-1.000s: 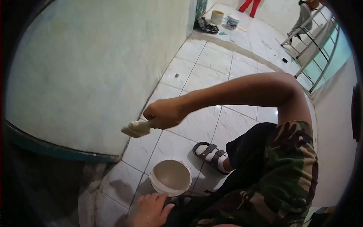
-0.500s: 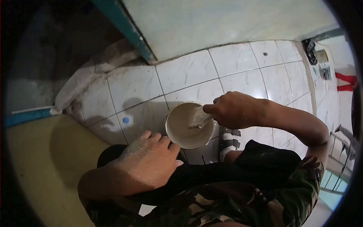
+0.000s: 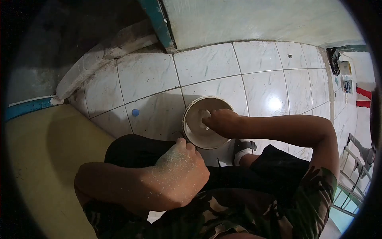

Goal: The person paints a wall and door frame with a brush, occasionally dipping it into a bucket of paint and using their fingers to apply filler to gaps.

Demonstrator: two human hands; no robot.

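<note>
A round bucket (image 3: 186, 123) with a pale, coated inside stands on the tiles in front of me. My right hand (image 3: 221, 122) reaches into its mouth, fingers closed around a tool thick with whitish paste (image 3: 204, 119); its kind is hard to make out. Most of that tool is hidden by the hand and the bucket. Pale specks cover the back of my left hand (image 3: 181, 171), whose fingers curl together right at the bucket's near left rim. The ends of those fingers are out of sight.
A blue bottle cap (image 3: 135, 112) lies on the tiled floor (image 3: 215, 63). A dusty pale sheet (image 3: 85, 71) runs along the dark doorway at left. Far right are a black plastic bag (image 3: 333, 61), a tub (image 3: 345, 67), a labelled packet (image 3: 347, 85) and a metal rack (image 3: 354, 167).
My right hand has lowered the paste-coated tool deeper into the bucket. My left hand has shifted right, against the bucket's rim, with its fingers more curled. The view has tilted slightly.
</note>
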